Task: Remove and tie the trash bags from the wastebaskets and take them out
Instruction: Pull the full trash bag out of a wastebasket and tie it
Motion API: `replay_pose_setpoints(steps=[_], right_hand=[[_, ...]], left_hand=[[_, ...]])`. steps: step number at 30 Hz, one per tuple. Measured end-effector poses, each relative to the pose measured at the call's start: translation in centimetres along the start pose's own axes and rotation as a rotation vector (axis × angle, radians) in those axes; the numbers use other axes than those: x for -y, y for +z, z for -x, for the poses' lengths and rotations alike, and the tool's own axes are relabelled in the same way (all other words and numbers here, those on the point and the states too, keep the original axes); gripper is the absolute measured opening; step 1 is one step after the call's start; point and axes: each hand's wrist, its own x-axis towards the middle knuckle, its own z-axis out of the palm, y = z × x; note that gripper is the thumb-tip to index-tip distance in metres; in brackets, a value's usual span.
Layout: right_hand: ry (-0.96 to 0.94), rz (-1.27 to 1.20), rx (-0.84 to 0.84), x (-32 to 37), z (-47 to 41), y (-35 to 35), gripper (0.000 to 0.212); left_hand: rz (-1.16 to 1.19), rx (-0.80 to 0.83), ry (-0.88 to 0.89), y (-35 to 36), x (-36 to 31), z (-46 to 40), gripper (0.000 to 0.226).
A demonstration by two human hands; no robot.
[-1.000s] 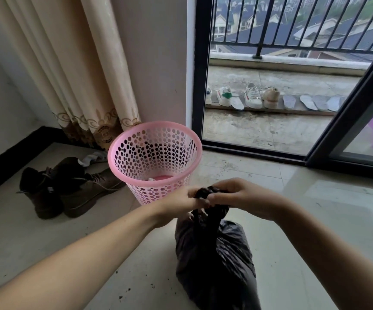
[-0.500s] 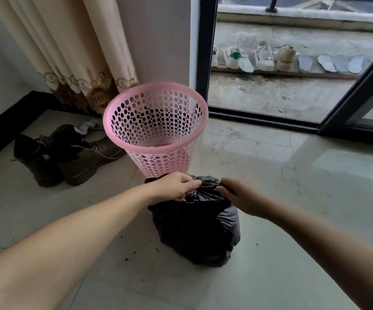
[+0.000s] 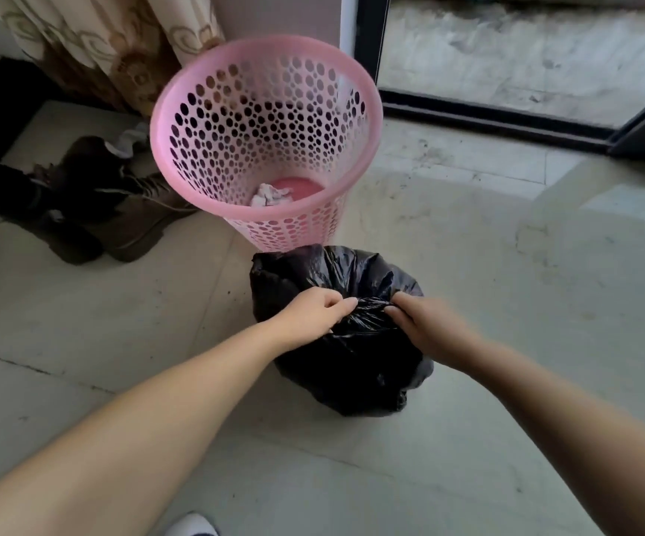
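- The black trash bag (image 3: 346, 342) sits on the floor (image 3: 506, 265) directly under both hands, its far side just against the foot of the pink wastebasket (image 3: 266, 148).
- The left hand (image 3: 315, 317) pinches the gathered plastic at the bag's top with curled fingers; the right hand (image 3: 419, 323) pinches the same twisted neck from the other side, fingertips nearly meeting.
- Judged risks: the thin film could tear at the neck if the two hands pull apart too hard, and a slack knot could slip loose and spill the load when the bag is carried out.
- A crumpled white scrap (image 3: 270, 195) lies in the wastebasket's bottom, beyond the hands; it would be left behind unless picked out.
- The bag is glossy, wrinkled and lumpy, bulging into a rounded sack.
- The wastebasket is rigid plastic, a flared cone pierced all over with round holes.
- Brown boots (image 3: 92, 210) lie far to the left of the left hand, beside a patterned curtain (image 3: 100, 44).
- The floor is smooth pale tile, speckled with dark grit.
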Motion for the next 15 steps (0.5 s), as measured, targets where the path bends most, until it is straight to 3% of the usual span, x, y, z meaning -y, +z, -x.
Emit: replay_pose_setpoints(steps=[6, 15], right_hand=[[0.064, -0.086, 0.089, 4.4, 6.2, -4.6, 0.023], [0.114, -0.104, 0.167, 13.4, 14.8, -20.0, 0.024]], left_hand=[[-0.019, 0.079, -0.101, -1.0, -5.3, 7.2, 0.04], [-0.023, 0.1, -0.134, -7.3, -19.9, 19.1, 0.041]])
